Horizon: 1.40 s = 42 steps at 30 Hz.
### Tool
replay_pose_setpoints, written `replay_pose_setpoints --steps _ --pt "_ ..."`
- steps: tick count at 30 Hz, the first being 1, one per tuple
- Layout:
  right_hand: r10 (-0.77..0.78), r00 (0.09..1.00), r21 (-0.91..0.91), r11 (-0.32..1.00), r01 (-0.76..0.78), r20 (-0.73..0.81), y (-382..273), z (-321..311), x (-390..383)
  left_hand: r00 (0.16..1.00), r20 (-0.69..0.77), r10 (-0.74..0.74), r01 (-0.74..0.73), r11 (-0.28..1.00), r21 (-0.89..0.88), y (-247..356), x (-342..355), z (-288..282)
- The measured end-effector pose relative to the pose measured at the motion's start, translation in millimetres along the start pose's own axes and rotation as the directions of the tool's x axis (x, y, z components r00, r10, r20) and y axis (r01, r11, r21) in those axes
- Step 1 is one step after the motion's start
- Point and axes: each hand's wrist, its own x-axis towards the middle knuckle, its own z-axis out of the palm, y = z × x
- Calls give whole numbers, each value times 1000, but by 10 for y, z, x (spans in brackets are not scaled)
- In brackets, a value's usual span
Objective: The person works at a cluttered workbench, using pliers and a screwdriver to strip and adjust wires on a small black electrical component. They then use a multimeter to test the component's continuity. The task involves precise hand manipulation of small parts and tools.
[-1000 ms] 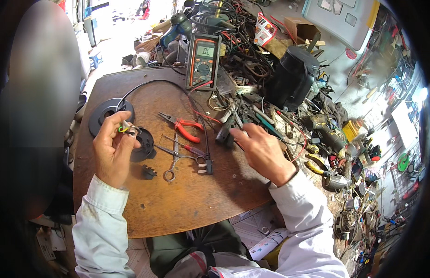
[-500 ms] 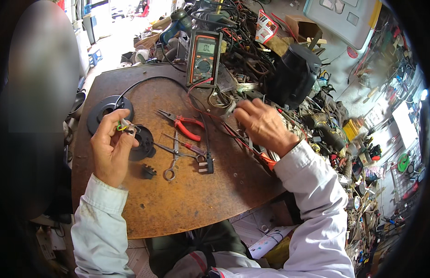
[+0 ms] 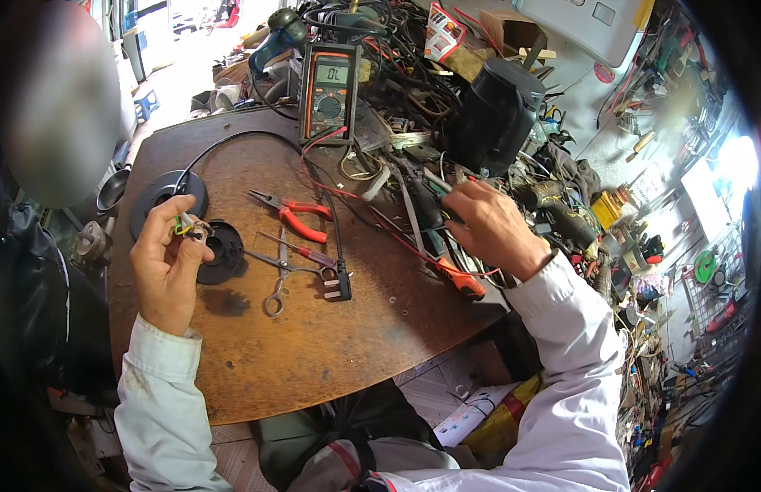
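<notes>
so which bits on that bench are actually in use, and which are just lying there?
In use:
- left hand pinching a small wired part
- right hand in the tool pile

Lying about:
- red pliers
- scissors
- multimeter
- two black discs
- orange screwdriver
- plug

Worn round wooden table [image 3: 331, 361] in a cluttered workshop, daylight from upper left
</notes>
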Motion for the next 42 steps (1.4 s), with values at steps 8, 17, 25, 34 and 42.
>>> replay_pose_setpoints --steps 8,17,25,34,42 --pt "-21 978 67 998 8 208 -75 -90 -422 1000 -2 -16 16 1000 18 67 -5 4" --pt "-72 994 32 997 70 86 30 254 -349 1000 -8 -14 15 1000 26 61 -11 21" --pt "-101 995 -14 995 100 -24 261 160 -373 1000 -12 -8 8 1000 25 62 -19 6" --pt "321 924 191 940 -283 -207 561 -82 -349 1000 -2 1 -1 1000 17 66 -7 13" --pt "-163 918 -266 962 65 -363 460 -524 338 1000 7 -6 6 999 -36 60 -14 5"
